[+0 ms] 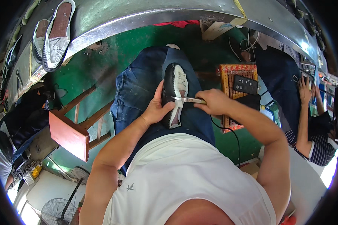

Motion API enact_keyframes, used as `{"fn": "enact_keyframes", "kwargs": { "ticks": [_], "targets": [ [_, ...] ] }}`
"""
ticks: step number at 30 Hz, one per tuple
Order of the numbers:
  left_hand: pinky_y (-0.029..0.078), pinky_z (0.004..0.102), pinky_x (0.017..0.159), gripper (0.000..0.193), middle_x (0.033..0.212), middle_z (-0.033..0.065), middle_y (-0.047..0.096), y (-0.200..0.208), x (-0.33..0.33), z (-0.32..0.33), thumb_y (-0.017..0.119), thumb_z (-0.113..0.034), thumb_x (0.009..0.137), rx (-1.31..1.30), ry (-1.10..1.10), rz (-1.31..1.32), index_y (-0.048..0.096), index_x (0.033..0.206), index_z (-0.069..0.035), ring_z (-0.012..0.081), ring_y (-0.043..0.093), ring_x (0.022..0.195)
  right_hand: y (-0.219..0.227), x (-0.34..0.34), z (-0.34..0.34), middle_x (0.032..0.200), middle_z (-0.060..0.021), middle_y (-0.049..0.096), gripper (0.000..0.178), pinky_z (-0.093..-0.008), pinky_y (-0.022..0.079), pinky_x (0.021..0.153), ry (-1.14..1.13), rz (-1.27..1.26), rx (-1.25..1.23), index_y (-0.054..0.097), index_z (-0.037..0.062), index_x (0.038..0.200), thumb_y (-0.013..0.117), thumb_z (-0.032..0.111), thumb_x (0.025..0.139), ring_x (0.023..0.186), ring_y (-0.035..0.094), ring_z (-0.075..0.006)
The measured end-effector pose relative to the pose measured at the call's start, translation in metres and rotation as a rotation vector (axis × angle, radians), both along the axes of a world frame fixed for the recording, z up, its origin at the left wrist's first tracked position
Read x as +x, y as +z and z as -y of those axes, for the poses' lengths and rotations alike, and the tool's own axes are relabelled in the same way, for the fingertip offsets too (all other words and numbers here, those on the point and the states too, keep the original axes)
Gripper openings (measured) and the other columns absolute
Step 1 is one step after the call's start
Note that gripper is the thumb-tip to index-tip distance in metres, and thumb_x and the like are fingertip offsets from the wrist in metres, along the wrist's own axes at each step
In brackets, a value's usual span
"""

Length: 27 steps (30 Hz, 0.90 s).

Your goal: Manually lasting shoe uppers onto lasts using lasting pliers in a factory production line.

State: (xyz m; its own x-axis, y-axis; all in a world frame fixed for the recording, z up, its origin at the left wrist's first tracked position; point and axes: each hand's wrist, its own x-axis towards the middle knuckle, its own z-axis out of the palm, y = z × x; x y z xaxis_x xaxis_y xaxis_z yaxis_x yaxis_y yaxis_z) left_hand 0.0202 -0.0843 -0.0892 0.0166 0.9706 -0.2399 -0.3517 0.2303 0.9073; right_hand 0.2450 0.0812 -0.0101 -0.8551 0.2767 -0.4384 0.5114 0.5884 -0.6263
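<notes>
A black shoe [169, 80] lies across my thighs with its underside facing up. Whitish, gathered material [180, 78] shows along its open middle, with a brownish strip beside it. My left hand [157, 107] grips the shoe's left side, its thumb reaching over the edge. In my right hand [215, 102], fingers closed, is a slim silver metal hand tool with a tan end [189, 100]. The tool's far tip meets the white material near the shoe's middle; I cannot tell whether it pinches or presses there.
Two shoes [58, 35] with brown insoles rest on the metal workbench [112, 24] ahead. A wooden stool [69, 131] stands left. On the right, a beaded seat [229, 80] carries a black remote [245, 84]. A cable [236, 139] hangs nearby. Other people sit on both sides.
</notes>
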Motion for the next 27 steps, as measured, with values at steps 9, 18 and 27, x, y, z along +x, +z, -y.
{"fn": "enact_keyframes", "kwargs": {
  "ticks": [9,18,27],
  "targets": [
    [0.028,0.0321,0.118,0.092,0.159,0.0118,0.033,-0.002,0.013,-0.008,0.069,-0.007,0.095,-0.111,0.086,-0.155,0.006,0.163,-0.009,0.0201,0.035,0.143,0.032,-0.004,-0.007,0.100,-0.0227,0.067,0.029,-0.0420,0.056,0.078,0.048,-0.046,0.404,0.062,-0.0023,0.107,0.067,0.021,0.092,0.098,0.068,-0.0328],
    [0.044,0.0407,0.108,0.071,0.152,0.0305,0.039,0.005,0.019,-0.001,0.058,-0.017,0.099,0.036,0.182,-0.730,0.024,0.161,-0.009,0.0442,0.051,0.132,0.000,-0.025,0.029,0.068,-0.0050,0.064,0.031,-0.0318,0.050,0.058,-0.553,0.035,-0.642,0.063,0.0002,0.085,0.063,0.028,0.098,0.061,0.061,-0.0124],
    [0.052,0.0524,0.097,0.061,0.148,0.0393,0.037,0.036,0.013,-0.010,0.047,-0.021,0.101,-0.046,-0.177,-1.117,0.028,0.159,-0.021,0.0587,0.048,0.125,0.014,0.003,0.012,0.078,-0.0093,0.069,0.035,-0.0311,0.052,0.057,-0.687,0.168,-1.013,0.064,-0.0025,0.102,0.060,0.032,0.102,0.075,0.069,-0.0178]
  ]
}}
